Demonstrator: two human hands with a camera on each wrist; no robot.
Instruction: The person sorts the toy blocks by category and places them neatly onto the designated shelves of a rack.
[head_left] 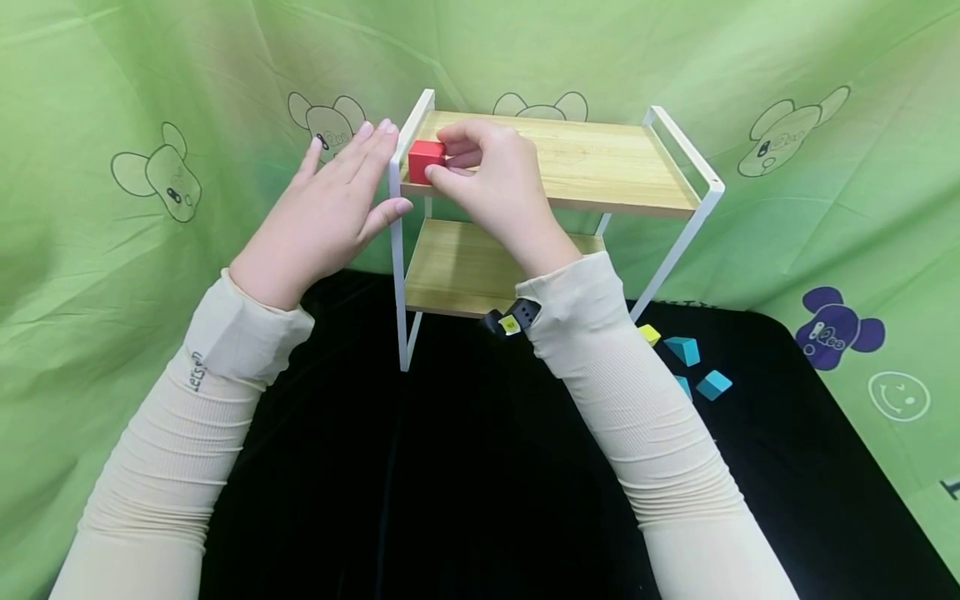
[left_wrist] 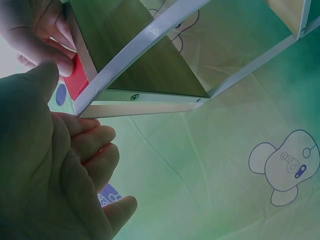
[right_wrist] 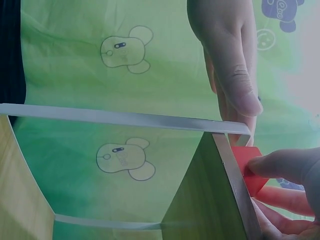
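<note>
A red cube (head_left: 426, 159) sits at the front left corner of the top wooden shelf (head_left: 600, 158) of a white-framed rack (head_left: 395, 250). My right hand (head_left: 487, 179) pinches the red cube (right_wrist: 248, 167) between thumb and fingers. My left hand (head_left: 337, 200) lies flat with straight fingers against the rack's left frame, thumb at the corner post. In the left wrist view the left hand (left_wrist: 55, 175) is beside the white bar (left_wrist: 140, 45), with the red cube (left_wrist: 75, 80) behind it.
A lower wooden shelf (head_left: 465, 271) sits beneath. On the black cloth (head_left: 450, 467) at the right lie a yellow block (head_left: 649, 334) and teal blocks (head_left: 684, 350) (head_left: 714, 384). Green printed fabric (head_left: 112, 167) surrounds the table.
</note>
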